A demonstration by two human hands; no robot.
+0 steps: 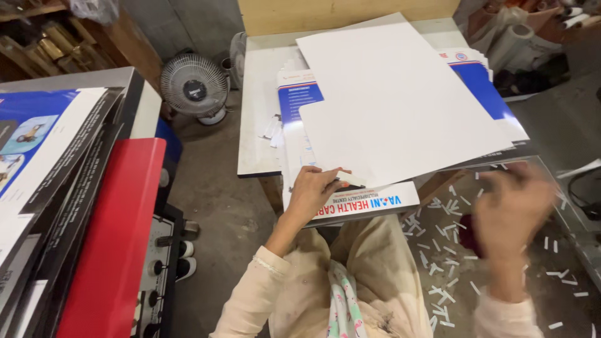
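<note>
While the left hand (311,191) pinched the large white die-cut card sheet (400,100) atop the printed stack (369,203), sorting seemingly underway, the blurred right hand (510,209) showed no readable grip.

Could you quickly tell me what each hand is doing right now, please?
Left hand: closed on the edge of the card stack.
Right hand: blurred, grip cannot be told.
</note>
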